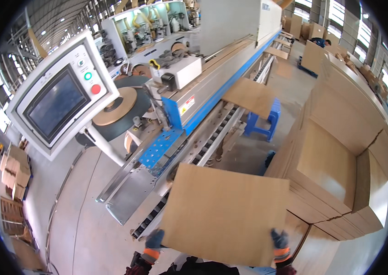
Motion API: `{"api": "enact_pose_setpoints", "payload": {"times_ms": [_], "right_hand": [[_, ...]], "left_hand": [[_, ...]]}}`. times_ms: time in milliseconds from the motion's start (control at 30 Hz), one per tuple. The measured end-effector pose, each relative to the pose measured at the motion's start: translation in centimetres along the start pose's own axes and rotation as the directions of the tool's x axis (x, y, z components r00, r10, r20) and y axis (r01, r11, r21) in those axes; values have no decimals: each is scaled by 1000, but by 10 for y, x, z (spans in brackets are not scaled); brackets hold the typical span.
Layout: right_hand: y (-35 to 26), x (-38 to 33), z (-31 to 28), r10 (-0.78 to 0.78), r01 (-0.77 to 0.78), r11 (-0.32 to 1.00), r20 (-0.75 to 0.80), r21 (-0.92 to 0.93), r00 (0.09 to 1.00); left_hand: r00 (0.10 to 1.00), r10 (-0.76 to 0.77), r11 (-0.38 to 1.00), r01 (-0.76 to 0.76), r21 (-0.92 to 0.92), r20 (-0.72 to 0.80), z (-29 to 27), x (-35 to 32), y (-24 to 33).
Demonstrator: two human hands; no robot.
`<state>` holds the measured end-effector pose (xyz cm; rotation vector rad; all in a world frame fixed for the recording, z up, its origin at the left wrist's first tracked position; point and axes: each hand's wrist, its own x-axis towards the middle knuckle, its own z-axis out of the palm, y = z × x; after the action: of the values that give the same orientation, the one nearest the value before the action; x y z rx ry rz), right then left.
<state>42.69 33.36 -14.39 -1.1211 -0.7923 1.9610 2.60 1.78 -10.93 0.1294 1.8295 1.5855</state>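
Observation:
A flat, light-brown wooden panel [226,211] is held in front of me, its far left part over the machine's roller track [155,213]. My left hand [155,239], in a grey glove with an orange cuff, grips the panel's near left corner. On the opposite edge my right hand [280,239], gloved the same way, holds the near right side. Both hands are closed on the panel; the fingers beneath it are hidden. Farther along the machine, a second wooden panel [251,96] lies with its left edge in the machine and its right part sticking out.
A control console [61,96] with a dark screen stands on the left. Beside the track is a perforated blue plate [161,149]. High stacks of panels [327,160] fill the right. A blue plastic stool [265,121] stands under the second panel. A person [321,42] is far back right.

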Motion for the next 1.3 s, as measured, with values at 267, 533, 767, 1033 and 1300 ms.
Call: {"api": "enact_pose_setpoints", "payload": {"times_ms": [267, 533, 767, 1033, 1300], "right_hand": [[112, -47, 212, 78, -73, 995, 69, -72, 995], [149, -30, 313, -136, 135, 991, -58, -14, 989], [75, 59, 312, -92, 35, 975, -252, -220, 963], [37, 156, 283, -219, 105, 846, -162, -522, 962], [-221, 138, 47, -721, -301, -677, 522, -672, 456]], "left_hand": [[729, 671, 267, -71, 961, -133, -10, -41, 49], [684, 726, 411, -357, 839, -64, 49, 17, 20], [678, 734, 434, -513, 740, 40, 127, 81, 59], [617, 782, 327, -533, 781, 93, 199, 145, 76], [504, 834, 287, -745, 602, 226, 278, 146, 126]]}}
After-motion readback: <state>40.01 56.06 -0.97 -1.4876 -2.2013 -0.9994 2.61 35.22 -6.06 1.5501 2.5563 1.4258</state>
